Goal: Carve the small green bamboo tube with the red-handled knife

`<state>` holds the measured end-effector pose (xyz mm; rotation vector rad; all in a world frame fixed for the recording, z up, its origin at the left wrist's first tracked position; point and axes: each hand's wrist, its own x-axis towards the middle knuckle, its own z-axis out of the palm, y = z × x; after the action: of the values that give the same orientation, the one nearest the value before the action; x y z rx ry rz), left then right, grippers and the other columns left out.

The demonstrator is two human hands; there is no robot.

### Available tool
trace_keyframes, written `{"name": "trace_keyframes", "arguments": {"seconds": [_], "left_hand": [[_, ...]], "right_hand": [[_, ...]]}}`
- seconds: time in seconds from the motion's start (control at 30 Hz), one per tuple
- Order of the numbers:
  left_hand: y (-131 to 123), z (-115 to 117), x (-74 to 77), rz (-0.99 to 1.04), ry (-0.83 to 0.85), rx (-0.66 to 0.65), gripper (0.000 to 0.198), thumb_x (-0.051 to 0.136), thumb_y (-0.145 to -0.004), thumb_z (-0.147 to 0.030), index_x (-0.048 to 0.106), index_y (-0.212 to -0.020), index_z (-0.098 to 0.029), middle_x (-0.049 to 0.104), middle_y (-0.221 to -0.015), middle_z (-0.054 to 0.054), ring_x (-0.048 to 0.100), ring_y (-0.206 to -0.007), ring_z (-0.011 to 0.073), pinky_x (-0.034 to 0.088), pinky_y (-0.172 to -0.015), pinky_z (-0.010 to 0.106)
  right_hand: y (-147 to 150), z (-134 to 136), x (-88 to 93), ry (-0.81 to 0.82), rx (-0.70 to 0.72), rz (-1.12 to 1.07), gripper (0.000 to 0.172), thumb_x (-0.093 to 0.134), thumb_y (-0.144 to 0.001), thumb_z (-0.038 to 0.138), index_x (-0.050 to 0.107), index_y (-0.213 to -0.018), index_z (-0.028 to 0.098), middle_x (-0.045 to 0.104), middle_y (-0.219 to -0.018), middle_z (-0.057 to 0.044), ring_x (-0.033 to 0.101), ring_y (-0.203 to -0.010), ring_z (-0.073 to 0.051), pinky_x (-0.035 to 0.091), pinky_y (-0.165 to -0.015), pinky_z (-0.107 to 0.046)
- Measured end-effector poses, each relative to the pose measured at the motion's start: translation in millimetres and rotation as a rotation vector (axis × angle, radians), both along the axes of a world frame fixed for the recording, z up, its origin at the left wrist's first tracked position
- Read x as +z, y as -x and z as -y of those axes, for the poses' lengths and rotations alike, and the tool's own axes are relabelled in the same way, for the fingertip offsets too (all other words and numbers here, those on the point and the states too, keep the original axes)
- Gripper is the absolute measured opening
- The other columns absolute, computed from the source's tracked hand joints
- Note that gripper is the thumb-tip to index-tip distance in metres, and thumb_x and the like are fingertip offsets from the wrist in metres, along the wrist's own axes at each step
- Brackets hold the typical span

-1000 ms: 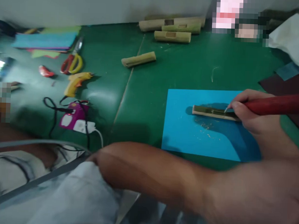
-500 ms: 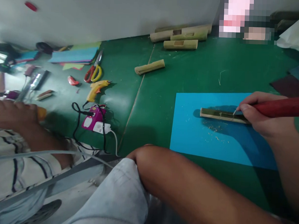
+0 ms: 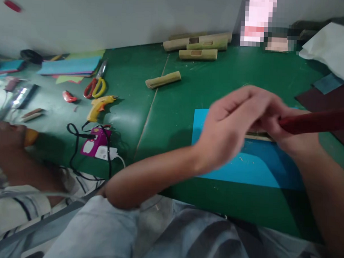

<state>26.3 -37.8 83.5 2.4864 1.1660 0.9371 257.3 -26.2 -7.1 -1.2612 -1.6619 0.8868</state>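
Note:
My right hand (image 3: pixel 297 141) is closed around the red handle of a carving tool (image 3: pixel 319 121), whose tip is hidden behind the fingers. Curved over from the left, my left hand (image 3: pixel 231 127) meets the right fingers, its own fingers bent and pressed together. Its fingertips are hidden, so what they hold cannot be made out. Under both hands lies a split bamboo piece (image 3: pixel 259 137), mostly covered. It rests on a blue sheet (image 3: pixel 238 171) with a few pale shavings.
Cut bamboo tubes (image 3: pixel 198 54) lie along the wall, and a single bamboo tube (image 3: pixel 163 79) lies nearer. Leftward are scissors (image 3: pixel 95 86), a yellow glue gun (image 3: pixel 99 107) and a purple power adapter (image 3: pixel 96 139) with cables. A co-worker's hand (image 3: pixel 8 138) is at far left. White paper (image 3: pixel 331 51) lies at right.
My left arm has swung up from near my lap, bringing the left hand over the bamboo to meet my right hand. The tool's tip and most of the bamboo are now covered.

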Motion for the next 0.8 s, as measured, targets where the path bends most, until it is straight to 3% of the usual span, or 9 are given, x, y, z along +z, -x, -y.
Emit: {"name": "trace_keyframes", "arguments": {"seconds": [0.03, 0.07, 0.1, 0.2, 0.27, 0.47, 0.8], "left_hand": [[10.4, -10.2, -14.1, 0.306, 0.108, -0.019, 0.040, 0.045, -0.132, -0.023, 0.076, -0.106, -0.023, 0.085, -0.091, 0.000, 0.079, -0.080, 0.0128, 0.071, -0.076, 0.031], [20.1, -20.1, -29.0, 0.477, 0.160, -0.047, 0.033, 0.053, -0.130, -0.024, 0.074, -0.104, -0.023, 0.085, -0.094, 0.000, 0.079, -0.083, 0.0146, 0.071, -0.080, 0.035], [28.6, -29.0, -43.8, 0.478, 0.129, -0.083, 0.025, 0.063, -0.125, -0.027, 0.074, -0.102, -0.025, 0.086, -0.099, 0.000, 0.078, -0.088, 0.0164, 0.069, -0.084, 0.037], [45.6, -44.6, -79.1, 0.150, 0.080, -0.153, 0.013, 0.071, -0.119, -0.029, 0.080, -0.114, -0.022, 0.089, -0.111, 0.006, 0.081, -0.104, 0.0217, 0.065, -0.096, 0.041], [50.3, -46.0, -91.5, -0.002, 0.040, -0.190, 0.020, 0.074, -0.119, -0.037, 0.081, -0.121, -0.019, 0.089, -0.116, 0.010, 0.080, -0.108, 0.0260, 0.062, -0.095, 0.043], [52.2, -44.5, -102.1, -0.314, -0.046, -0.299, 0.030, 0.078, -0.115, -0.046, 0.084, -0.124, -0.018, 0.086, -0.119, 0.013, 0.078, -0.108, 0.0319, 0.057, -0.094, 0.046], [53.4, -53.0, -112.0, -0.262, 0.003, -0.320, 0.024, 0.080, -0.112, -0.041, 0.082, -0.119, -0.018, 0.083, -0.109, 0.010, 0.077, -0.105, 0.0299, 0.057, -0.094, 0.044]], "right_hand": [[2.7, 0.1, 2.4, -0.004, -0.003, 0.007, 0.027, 0.094, -0.091, 0.043, 0.077, -0.075, 0.030, 0.069, -0.066, -0.002, 0.057, -0.057, -0.021, 0.040, -0.053, -0.039], [5.0, 0.2, 4.8, -0.006, -0.015, 0.016, 0.027, 0.092, -0.092, 0.042, 0.076, -0.074, 0.030, 0.068, -0.065, -0.001, 0.055, -0.056, -0.021, 0.039, -0.053, -0.039], [6.9, 0.4, 6.9, -0.006, -0.019, 0.025, 0.025, 0.090, -0.093, 0.042, 0.076, -0.075, 0.031, 0.068, -0.066, -0.001, 0.055, -0.057, -0.021, 0.040, -0.054, -0.039], [9.5, 0.9, 10.8, -0.003, -0.025, 0.046, 0.025, 0.088, -0.095, 0.041, 0.075, -0.077, 0.032, 0.068, -0.068, -0.001, 0.057, -0.059, -0.022, 0.044, -0.058, -0.041], [9.5, 1.0, 11.5, 0.003, -0.014, 0.053, 0.025, 0.088, -0.096, 0.039, 0.074, -0.077, 0.032, 0.070, -0.071, -0.002, 0.060, -0.063, -0.023, 0.047, -0.061, -0.042], [8.7, 0.2, 11.6, -0.017, -0.004, 0.077, 0.020, 0.083, -0.093, 0.037, 0.074, -0.076, 0.032, 0.073, -0.073, -0.002, 0.062, -0.065, -0.024, 0.049, -0.061, -0.041], [16.5, -0.6, 10.9, -0.053, -0.011, 0.011, 0.019, 0.083, -0.094, 0.032, 0.077, -0.076, 0.030, 0.076, -0.076, -0.002, 0.069, -0.068, -0.023, 0.056, -0.066, -0.041]]}}
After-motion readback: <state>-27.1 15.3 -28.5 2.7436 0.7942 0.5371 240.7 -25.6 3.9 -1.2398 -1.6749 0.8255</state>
